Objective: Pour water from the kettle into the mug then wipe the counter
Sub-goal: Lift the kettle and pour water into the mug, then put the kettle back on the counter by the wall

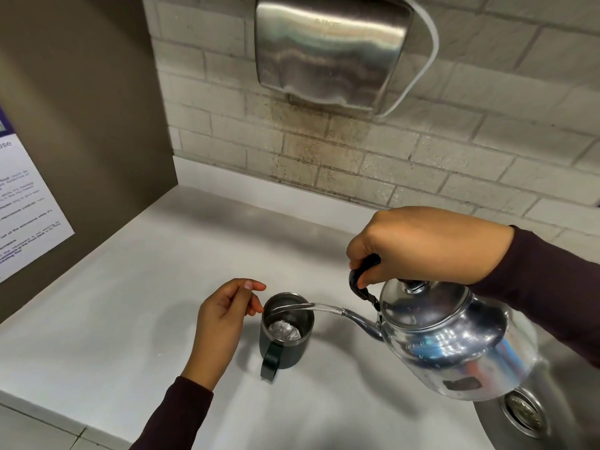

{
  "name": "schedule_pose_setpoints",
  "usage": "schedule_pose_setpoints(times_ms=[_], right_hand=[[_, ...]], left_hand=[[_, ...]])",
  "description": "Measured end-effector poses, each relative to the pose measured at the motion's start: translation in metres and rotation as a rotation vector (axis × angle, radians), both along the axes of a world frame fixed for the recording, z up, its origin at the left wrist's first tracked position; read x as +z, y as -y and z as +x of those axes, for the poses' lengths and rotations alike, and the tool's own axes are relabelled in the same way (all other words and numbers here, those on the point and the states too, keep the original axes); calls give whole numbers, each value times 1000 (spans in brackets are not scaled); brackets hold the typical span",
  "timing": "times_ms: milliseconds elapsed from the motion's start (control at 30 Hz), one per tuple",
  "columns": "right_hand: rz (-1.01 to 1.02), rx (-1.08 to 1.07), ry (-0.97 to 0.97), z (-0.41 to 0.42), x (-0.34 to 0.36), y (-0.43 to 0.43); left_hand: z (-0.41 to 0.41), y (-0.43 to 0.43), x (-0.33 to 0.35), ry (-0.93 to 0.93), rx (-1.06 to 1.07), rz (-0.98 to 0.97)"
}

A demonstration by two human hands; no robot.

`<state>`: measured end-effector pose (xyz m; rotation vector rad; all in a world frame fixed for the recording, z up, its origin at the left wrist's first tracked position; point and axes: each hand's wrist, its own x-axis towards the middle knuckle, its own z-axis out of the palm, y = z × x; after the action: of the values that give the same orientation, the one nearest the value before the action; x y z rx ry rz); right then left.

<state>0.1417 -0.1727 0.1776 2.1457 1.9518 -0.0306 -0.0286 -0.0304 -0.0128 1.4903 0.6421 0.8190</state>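
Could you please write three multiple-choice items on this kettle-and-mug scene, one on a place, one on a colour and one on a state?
1. Where does the mug stand?
A. in the sink
B. on the white counter, left of the kettle
C. on top of the hand dryer

2. What colour is the mug's outside?
A. dark, nearly black
B. red
C. white

3. What is the kettle doing?
A. standing upright on the counter
B. lying on its side, empty
C. tilted, with water running from its spout into the mug

Answers:
1 B: the mug sits on the bare counter, with the sink further right.
2 A: its wall and handle are dark.
3 C: the right hand holds the kettle's handle and a stream reaches the mug, beside the left hand.
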Motion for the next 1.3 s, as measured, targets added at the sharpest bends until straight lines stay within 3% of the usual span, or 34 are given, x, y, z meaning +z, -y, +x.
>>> schedule_pose_setpoints(times_ms=[333, 533, 733, 933, 1133, 1300], right_hand=[[5, 16, -7, -4, 3, -3], [132, -12, -20, 2, -4, 15], [345, -198, -222, 17, -24, 67], [757, -586, -531, 44, -64, 122], [1003, -779, -614, 87, -82, 127], [1076, -809, -619, 144, -91, 106]], left_hand=[[3, -3, 0, -10, -12, 9], [8, -4, 4, -12, -32, 15], [25, 2, 9, -11, -74, 24], [48, 15, 8, -43, -147, 3], [70, 33, 5, -81, -208, -2], [90, 44, 4, -79, -231, 9]])
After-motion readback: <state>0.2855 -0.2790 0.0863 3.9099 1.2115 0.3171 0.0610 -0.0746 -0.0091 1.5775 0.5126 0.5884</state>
